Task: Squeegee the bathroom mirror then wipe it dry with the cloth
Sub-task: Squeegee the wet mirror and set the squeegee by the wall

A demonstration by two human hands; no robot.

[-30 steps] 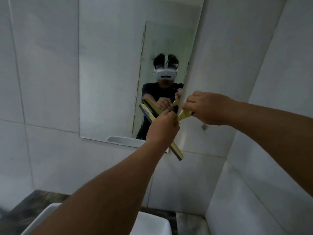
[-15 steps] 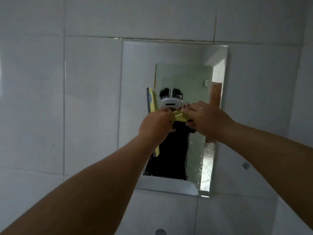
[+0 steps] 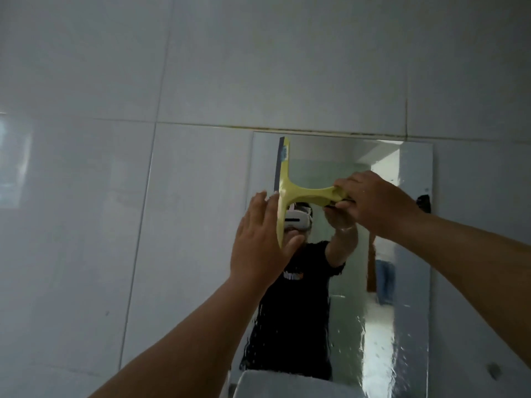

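A yellow squeegee (image 3: 304,193) is held up against the wall mirror (image 3: 402,254), its blade standing vertical near the mirror's upper left. My right hand (image 3: 373,202) grips the end of its handle. My left hand (image 3: 261,239) lies flat with straight fingers against the lower part of the blade. The lower mirror is streaked with water drops. No cloth is visible.
White wall tiles (image 3: 143,196) surround the mirror. A white basin edge (image 3: 273,383) shows at the bottom. A dark hook (image 3: 423,202) sits at the mirror's right edge, and a small dark fitting (image 3: 493,370) on the right wall.
The view has tilted upward. My left hand let go of the handle and opened flat against the blade. The squeegee rose toward the mirror's top, held by the right hand.
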